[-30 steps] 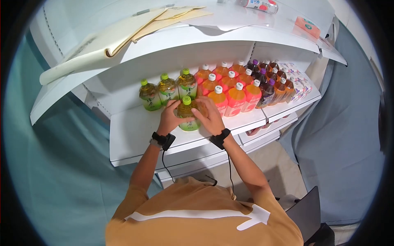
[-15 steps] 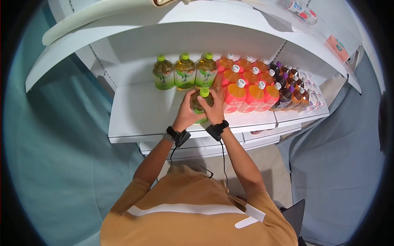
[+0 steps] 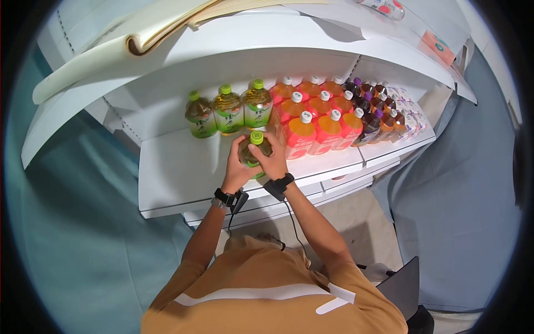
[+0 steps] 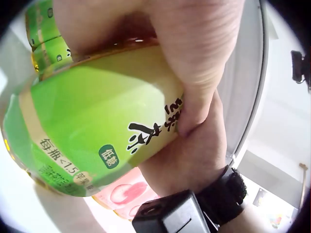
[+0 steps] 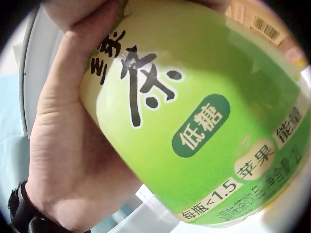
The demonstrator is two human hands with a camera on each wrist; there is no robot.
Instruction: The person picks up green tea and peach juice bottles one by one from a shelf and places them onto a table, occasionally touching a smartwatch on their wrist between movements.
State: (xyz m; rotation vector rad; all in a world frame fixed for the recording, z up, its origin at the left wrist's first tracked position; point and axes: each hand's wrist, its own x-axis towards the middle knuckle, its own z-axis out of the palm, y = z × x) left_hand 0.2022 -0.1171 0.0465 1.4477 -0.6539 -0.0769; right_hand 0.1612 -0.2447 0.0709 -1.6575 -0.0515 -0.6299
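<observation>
A green tea bottle (image 3: 250,154) with a lime-green cap is gripped between both hands near the shelf's front edge. My left hand (image 3: 237,168) curls round its left side. Against the other side, my right hand (image 3: 272,161) holds it with the thumb across the front, below the cap. In the left wrist view the bottle (image 4: 92,116) lies sideways across the picture, its label showing black characters. Close up in the right wrist view, the bottle's label (image 5: 194,97) faces the camera. Behind it, similar green tea bottles (image 3: 228,114) stand in a row.
Right of the hands stand rows of pink-labelled bottles (image 3: 300,135), then dark bottles (image 3: 370,128) and white patterned packs (image 3: 409,114). An upper shelf (image 3: 267,40) overhangs, carrying a rolled sheet (image 3: 111,69) and a lying bottle (image 3: 386,8). White shelf surface (image 3: 172,172) extends left.
Both hands have closed further round the green tea bottle, and the right thumb has come across its front. The head view has shifted about. The row of bottles behind stays in place.
</observation>
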